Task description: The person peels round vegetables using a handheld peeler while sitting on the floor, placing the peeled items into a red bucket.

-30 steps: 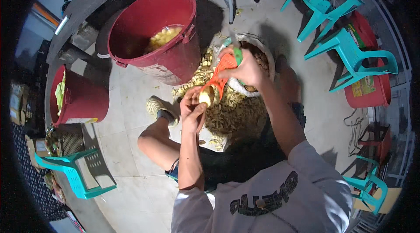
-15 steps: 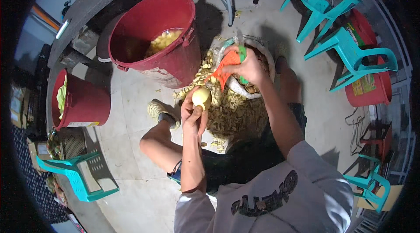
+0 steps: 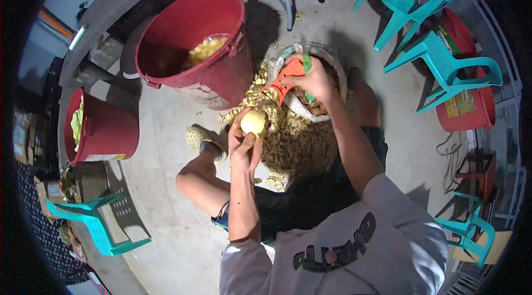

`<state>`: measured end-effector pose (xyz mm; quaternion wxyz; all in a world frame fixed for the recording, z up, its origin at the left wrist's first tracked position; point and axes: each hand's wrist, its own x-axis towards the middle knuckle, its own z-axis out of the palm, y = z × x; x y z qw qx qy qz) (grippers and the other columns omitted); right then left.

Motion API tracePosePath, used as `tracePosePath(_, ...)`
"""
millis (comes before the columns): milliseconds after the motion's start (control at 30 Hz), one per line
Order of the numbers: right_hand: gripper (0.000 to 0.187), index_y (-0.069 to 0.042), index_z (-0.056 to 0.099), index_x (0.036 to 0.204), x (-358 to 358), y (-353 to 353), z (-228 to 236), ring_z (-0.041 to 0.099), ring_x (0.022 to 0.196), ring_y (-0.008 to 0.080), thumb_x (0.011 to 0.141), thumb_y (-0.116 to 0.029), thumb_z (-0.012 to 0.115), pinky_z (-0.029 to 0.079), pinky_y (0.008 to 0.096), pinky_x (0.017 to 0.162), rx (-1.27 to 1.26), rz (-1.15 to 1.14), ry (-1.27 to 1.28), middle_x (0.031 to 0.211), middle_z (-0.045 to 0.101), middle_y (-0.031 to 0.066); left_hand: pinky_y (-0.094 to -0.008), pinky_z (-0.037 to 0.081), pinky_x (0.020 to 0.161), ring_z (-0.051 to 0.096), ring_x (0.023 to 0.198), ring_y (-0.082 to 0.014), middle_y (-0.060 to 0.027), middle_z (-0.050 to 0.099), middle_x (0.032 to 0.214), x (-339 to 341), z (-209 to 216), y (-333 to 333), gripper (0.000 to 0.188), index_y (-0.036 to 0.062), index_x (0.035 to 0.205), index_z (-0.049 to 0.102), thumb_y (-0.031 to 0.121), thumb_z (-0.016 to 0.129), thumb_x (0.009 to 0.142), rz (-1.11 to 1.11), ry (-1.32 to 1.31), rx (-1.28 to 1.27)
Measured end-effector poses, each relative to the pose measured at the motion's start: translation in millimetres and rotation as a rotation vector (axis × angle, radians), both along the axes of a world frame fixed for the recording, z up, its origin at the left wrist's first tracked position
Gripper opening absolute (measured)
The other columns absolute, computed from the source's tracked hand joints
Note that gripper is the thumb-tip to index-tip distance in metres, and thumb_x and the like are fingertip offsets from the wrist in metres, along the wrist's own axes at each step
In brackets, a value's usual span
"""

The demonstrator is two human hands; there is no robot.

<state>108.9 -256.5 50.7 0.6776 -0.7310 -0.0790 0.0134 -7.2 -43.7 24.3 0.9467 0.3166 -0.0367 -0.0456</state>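
My left hand [image 3: 241,146] is closed around a pale yellow peeled potato [image 3: 253,122], holding it up over the floor. In my right hand [image 3: 313,80] is an orange peeler [image 3: 285,83], its working end pointing down toward the potato with a small gap between them. A green strip [image 3: 307,63] shows by the same hand's fingers; whether it belongs to the peeler I cannot tell. Beneath both hands lies a heap of peelings [image 3: 299,145], spread between my legs. An open white sack [image 3: 302,111], partly behind my right hand, holds brownish peelings.
A large red tub [image 3: 221,79] at the far left holds pale peeled potatoes [image 3: 208,50]. Left of it stands a smaller red bucket [image 3: 113,129] with something light green inside. Teal plastic chairs [image 3: 438,59] and red buckets [image 3: 468,106] line the right; another teal chair [image 3: 97,223] is near left.
My right hand has turned slightly, and the peeler's end now shows more clearly above the potato. The left hand keeps its grip, nearly unmoved. The view has shifted a little.
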Motion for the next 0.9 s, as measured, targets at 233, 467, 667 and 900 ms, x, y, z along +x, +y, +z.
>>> tracePosePath(233, 0.045, -0.003, 0.061, 0.095, -6, 3, -4, 0.057, 0.094, 0.0151, 0.059, -0.011, 0.087, 0.044, 0.0318, 0.087, -0.116, 0.069, -0.125, 0.096, 0.062, 0.0048, -0.0344, 0.041, 0.099, 0.054, 0.110, -0.0228, -0.0110, 0.056, 0.117, 0, -12, -3, 0.063, -0.0008, 0.129, 0.043, 0.011, 0.074, 0.076, -0.004, 0.016, 0.059)
tracePosePath(467, 0.043, -0.002, 0.061, 0.096, -18, 15, 14, 0.057, 0.090, 0.0138, 0.060, -0.007, 0.085, 0.044, 0.0314, 0.085, -0.160, 0.128, -0.272, 0.091, 0.061, 0.0046, -0.0370, 0.041, 0.099, 0.054, 0.110, -0.0238, -0.0105, 0.055, 0.117, 2, -15, 0, 0.057, 0.0011, 0.124, 0.045, 0.011, 0.073, 0.075, 0.060, -0.008, 0.119)
tracePosePath(667, 0.044, -0.003, 0.061, 0.096, -18, 11, 11, 0.055, 0.091, 0.0123, 0.059, -0.005, 0.084, 0.044, 0.0299, 0.084, -0.112, 0.135, -0.259, 0.095, 0.060, 0.0013, -0.0360, 0.048, 0.090, 0.058, 0.102, -0.0214, -0.0109, 0.058, 0.112, 1, 2, -3, 0.062, -0.0025, 0.126, 0.044, 0.007, 0.075, 0.074, 0.081, 0.012, 0.081)
tracePosePath(900, 0.041, -0.002, 0.061, 0.096, -16, 8, 10, 0.056, 0.090, 0.0131, 0.062, -0.005, 0.083, 0.043, 0.0286, 0.086, 0.133, 0.082, 0.175, 0.097, 0.061, 0.0020, -0.0341, 0.046, 0.092, 0.058, 0.102, -0.0205, -0.0117, 0.059, 0.112, -3, 1, 1, 0.061, -0.0044, 0.125, 0.045, 0.006, 0.076, 0.073, 0.009, 0.063, -0.044)
